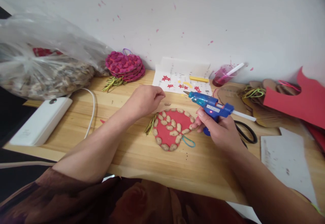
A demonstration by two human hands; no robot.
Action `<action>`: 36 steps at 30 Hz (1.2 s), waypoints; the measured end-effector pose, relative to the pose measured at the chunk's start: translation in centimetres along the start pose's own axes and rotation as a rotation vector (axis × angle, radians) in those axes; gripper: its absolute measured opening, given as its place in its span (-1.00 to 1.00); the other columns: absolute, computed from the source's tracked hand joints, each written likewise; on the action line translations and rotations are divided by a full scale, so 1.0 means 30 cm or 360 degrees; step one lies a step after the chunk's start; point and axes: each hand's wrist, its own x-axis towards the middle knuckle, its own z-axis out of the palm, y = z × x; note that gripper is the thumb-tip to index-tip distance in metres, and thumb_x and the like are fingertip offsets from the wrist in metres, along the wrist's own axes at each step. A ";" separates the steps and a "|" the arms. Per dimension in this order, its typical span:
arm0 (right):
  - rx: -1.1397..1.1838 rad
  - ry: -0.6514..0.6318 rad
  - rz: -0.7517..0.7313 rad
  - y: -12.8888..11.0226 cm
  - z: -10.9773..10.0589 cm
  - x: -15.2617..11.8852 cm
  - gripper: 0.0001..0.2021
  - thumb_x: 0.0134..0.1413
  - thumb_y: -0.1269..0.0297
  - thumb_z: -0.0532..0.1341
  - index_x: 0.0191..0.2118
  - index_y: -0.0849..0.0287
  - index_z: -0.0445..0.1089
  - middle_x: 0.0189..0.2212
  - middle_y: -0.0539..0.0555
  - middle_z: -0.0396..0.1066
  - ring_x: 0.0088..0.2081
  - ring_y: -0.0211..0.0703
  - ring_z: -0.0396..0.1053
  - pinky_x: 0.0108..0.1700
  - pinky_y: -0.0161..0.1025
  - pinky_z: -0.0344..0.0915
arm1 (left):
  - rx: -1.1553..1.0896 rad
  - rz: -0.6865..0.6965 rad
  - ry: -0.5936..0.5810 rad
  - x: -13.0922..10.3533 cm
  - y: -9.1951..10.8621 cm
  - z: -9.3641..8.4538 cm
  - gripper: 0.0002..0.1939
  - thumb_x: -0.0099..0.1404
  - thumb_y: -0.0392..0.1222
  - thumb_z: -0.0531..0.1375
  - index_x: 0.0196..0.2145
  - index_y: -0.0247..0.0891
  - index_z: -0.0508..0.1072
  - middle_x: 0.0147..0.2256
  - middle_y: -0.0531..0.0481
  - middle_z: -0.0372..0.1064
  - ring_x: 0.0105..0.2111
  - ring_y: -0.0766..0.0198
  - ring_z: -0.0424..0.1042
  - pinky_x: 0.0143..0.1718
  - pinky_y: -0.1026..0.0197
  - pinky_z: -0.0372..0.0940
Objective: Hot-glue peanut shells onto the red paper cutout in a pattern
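A red heart-shaped piece (167, 136) lies flat on the wooden table, edged with peanuts (165, 147) and with more of them in a branching row across its middle. A teal loop (189, 142) and a yellow-green tassel (150, 125) hang from it. My right hand (215, 125) grips a blue hot glue gun (203, 99), its nozzle pointing left above the table, a white glue stick out the back. Above the heart's upper left edge my left hand (148, 98) is closed in a pinch; what its fingertips hold, if anything, is hidden. One loose shell (167, 104) lies nearby.
At left are a clear bag (58, 75) of peanuts and a white power bank (42, 120) with its cable. Behind stand stacked magenta pieces (124, 66), paper with red stars (182, 71) and a paint cup (220, 75). Black-handled scissors (247, 130) and cardboard (285, 163) lie right.
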 end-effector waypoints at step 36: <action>0.0285 0.0929 -0.0188 0.025 -0.026 0.032 -0.64 -0.09 -0.03 0.44 -0.42 0.16 0.43 -0.56 -0.06 0.44 -0.48 -0.26 0.44 -0.46 -0.33 0.28 | -0.0834 -0.0112 0.0482 0.046 -0.126 -0.004 -0.72 0.29 -0.14 0.14 -0.15 -0.30 0.56 -0.43 -0.06 0.54 -0.47 0.24 0.46 -0.38 0.26 0.28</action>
